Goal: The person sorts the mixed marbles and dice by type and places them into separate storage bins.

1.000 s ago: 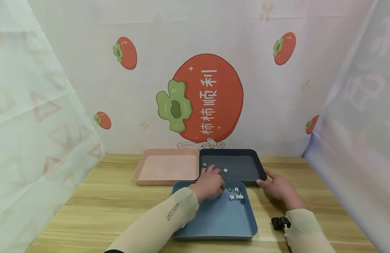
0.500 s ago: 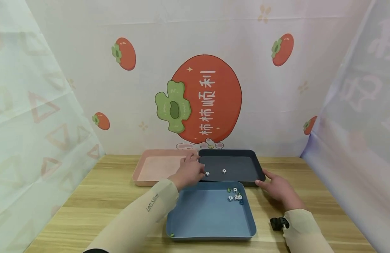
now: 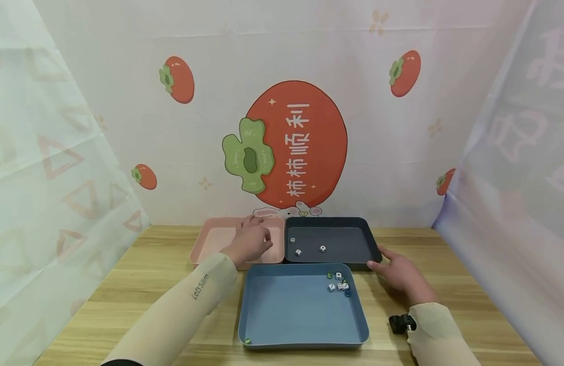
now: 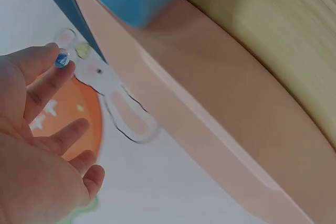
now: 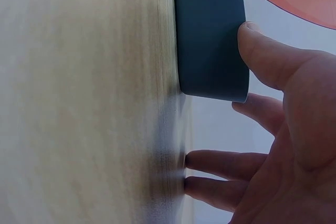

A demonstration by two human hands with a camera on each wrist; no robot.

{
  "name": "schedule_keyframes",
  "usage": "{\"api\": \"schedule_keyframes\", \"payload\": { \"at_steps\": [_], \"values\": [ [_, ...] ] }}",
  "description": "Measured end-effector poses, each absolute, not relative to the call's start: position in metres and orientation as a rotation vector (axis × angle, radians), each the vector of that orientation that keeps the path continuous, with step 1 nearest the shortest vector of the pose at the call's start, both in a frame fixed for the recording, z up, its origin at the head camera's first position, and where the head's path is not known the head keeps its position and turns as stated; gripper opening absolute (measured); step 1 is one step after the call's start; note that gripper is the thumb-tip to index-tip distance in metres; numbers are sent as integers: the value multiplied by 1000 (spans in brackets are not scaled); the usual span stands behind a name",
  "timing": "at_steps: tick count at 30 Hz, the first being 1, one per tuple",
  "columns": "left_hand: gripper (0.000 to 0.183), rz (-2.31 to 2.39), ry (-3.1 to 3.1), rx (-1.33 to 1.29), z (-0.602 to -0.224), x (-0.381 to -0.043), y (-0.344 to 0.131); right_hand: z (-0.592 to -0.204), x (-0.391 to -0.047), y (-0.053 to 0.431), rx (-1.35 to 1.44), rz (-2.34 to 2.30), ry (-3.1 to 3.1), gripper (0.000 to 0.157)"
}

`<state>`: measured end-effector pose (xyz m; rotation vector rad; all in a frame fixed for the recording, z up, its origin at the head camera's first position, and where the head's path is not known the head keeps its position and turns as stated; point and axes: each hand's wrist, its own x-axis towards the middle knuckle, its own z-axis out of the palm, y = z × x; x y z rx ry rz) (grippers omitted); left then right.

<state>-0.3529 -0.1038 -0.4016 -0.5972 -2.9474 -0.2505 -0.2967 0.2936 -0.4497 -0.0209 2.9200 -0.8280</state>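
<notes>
My left hand (image 3: pixel 250 243) is over the pink tray (image 3: pixel 199 247). In the left wrist view it pinches a clear glass marble with blue inside (image 4: pixel 62 59) between thumb and forefinger, other fingers spread. My right hand (image 3: pixel 403 274) rests at the near right corner of the dark navy tray (image 3: pixel 341 222). Its thumb touches the front wall and the forefinger lies by the side, the fingers fairly straight in the right wrist view. Three white dice (image 3: pixel 323 248) lie in the navy tray. In front stands the blue tray (image 3: pixel 300 315).
White dice (image 3: pixel 332 287), a green marble (image 3: pixel 329 275) and a blue marble (image 3: pixel 348 293) gather at the blue tray's upper right. Another green marble (image 3: pixel 247 341) sits in its near left corner. The trays stand close together on a wooden table (image 3: pixel 140 284) before a printed backdrop (image 3: pixel 373 152).
My left hand has moved left from the boundary of the blue and navy trays to over the pink tray, uncovering dice and the near-left green marble. The right hand stays at the corner.
</notes>
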Motion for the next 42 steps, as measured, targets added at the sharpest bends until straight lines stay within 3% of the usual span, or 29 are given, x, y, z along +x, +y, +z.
{"api": "schedule_keyframes", "payload": {
  "at_steps": [18,42],
  "values": [
    [20,-164,-2984,-290,-405,-360,-180,-452,-297,294,-4,-845,2928,85],
    [14,-236,-2999,-198,-420,-365,-217,-456,-299,293,30,-829,2932,88]
  ]
}}
